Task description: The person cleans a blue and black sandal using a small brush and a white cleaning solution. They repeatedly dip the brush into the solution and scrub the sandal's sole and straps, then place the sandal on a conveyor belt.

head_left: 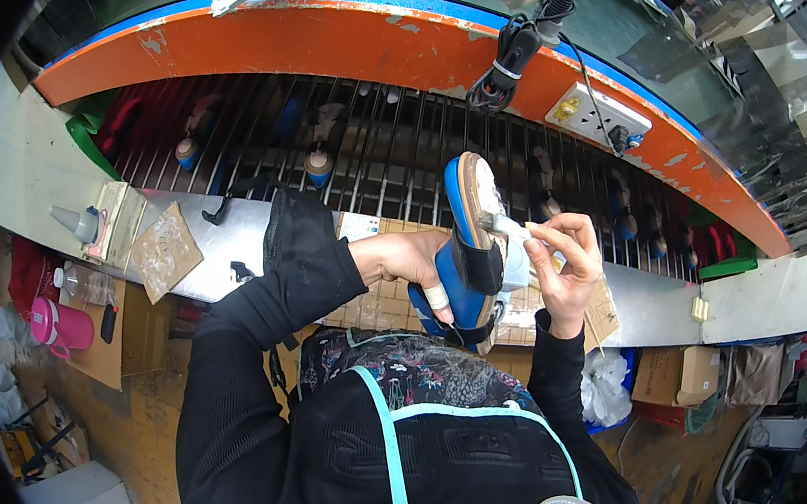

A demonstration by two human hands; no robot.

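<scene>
My left hand (407,260) is closed around a shoe upper on a blue last (466,283), held tilted with its toe pointing away from me. A black strap or band crosses its middle, and a pale underside shows near the toe. A bandage or tape wraps my left thumb. In my right hand (570,267), thumb and fingers pinch a small pale-handled brush (510,229). The bristles meet the underside along the forefoot. Part of the shoe's heel end is hidden by my left hand.
Beneath my hands lies a gridded board (370,306). Beyond it, a rack of metal rods (373,170) sits under an orange-edged bench (298,45), with more lasted shoes (319,167) below. A power strip (599,117) hangs on that edge. At left are a square board (166,253) and a pink jug (60,326).
</scene>
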